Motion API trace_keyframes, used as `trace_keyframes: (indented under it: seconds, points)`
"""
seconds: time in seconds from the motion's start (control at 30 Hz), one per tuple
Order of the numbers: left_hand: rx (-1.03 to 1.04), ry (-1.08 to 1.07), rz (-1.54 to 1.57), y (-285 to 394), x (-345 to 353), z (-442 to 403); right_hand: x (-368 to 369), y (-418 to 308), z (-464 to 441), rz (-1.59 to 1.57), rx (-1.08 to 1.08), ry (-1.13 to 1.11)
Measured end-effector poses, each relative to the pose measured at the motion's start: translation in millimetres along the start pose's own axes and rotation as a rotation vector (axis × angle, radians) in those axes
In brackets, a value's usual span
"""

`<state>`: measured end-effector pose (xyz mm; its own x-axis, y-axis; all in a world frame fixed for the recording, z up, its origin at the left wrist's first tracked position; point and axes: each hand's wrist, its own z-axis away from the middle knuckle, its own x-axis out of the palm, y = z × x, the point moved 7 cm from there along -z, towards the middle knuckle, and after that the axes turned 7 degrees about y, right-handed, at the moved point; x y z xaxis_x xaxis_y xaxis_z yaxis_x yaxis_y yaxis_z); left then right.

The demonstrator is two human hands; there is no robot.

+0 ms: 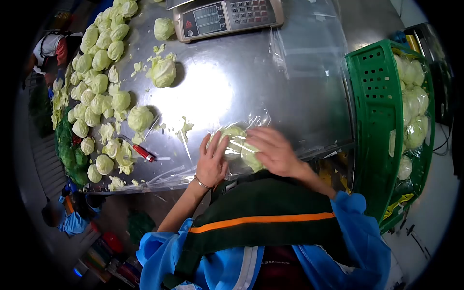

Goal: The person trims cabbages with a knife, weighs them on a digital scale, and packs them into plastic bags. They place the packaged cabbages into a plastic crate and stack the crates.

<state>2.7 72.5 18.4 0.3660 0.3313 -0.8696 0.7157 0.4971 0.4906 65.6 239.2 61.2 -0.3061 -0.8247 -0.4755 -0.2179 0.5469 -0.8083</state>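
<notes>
At the near table edge, a cabbage in a clear plastic bag point(235, 144) lies between my hands. My left hand point(211, 159) is curved over its left side, with the fingers on the film. From the right, my right hand point(274, 151) grips the bag, its fingers across the top and slightly blurred. Crinkled film stands up beyond the fingertips. Left of my hands are cabbage leaf scraps point(183, 127), a loose cabbage point(140, 118) and a red-handled knife point(143, 152).
Many cabbages point(99, 83) cover the table's left side. A digital scale point(227, 19) stands at the far edge, with clear plastic bags point(309, 43) beside it. On the right is a green crate point(377, 92) holding bagged cabbages point(414, 104). Two other people are at the left.
</notes>
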Motion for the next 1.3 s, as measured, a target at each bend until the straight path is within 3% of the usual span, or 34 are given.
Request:
trace_keyframes:
  seconds: [0.07, 0.17, 0.27, 0.3, 0.4, 0.43, 0.53, 0.57, 0.67, 0.8, 0.87, 0.93, 0.97, 1.07, 1.1, 1.17, 1.3]
  points:
    - [-0.005, 0.029, 0.084, -10, 0, -2, 37, 38, 27, 0.105, 0.062, -0.181]
    - [-0.031, -0.057, 0.203, -30, 2, 1, 42, 51, 27, 0.043, 0.170, -0.232]
    - [-0.240, -0.057, 0.569, -87, 8, 6, 38, 52, 22, 0.010, 0.228, -0.216]
    - [-0.066, 0.028, 0.274, -72, -19, -16, 38, 55, 24, 0.009, 0.219, -0.237]
    - [0.495, -0.274, -0.066, -24, -29, -34, 37, 66, 27, -0.170, 0.423, -0.189]
    - [0.548, -0.452, -0.062, -15, -23, -40, 39, 71, 26, -0.213, 0.483, -0.263]
    - [0.535, -0.433, 0.146, -34, 6, -60, 51, 108, 42, -0.569, 0.779, -0.118]
    - [0.510, -0.334, 0.250, -36, -3, -78, 53, 119, 46, -0.702, 1.020, -0.052]
    - [0.059, -0.385, 0.436, -57, 4, -100, 25, 134, 37, -1.232, 1.369, 0.331]
    - [-0.649, -0.592, 0.649, -69, 26, -85, -12, 94, 25, -1.794, 1.238, 0.377]
    - [-1.001, -0.544, 0.906, -69, 44, -60, -28, 78, 31, -1.784, 1.109, 0.444]
    - [-1.148, -0.434, 1.006, -57, 50, -55, -37, 67, 32, -1.605, 0.919, 0.426]
    - [-1.093, -0.425, 0.934, -42, 43, -62, -41, 64, 32, -1.465, 0.819, 0.432]
    - [-0.958, -0.384, 0.780, 11, 12, -86, -62, 64, 48, -1.179, 0.981, 0.678]
    - [-0.940, -0.365, 0.773, 24, 9, -93, -78, 59, 48, -1.253, 0.932, 0.795]
    - [-0.808, -0.292, 0.706, 43, 18, -110, -115, 44, 58, -1.087, 0.797, 0.896]
    - [-0.530, -0.368, 0.954, 162, 10, -161, -223, 2, 100, -0.850, 0.516, 1.208]
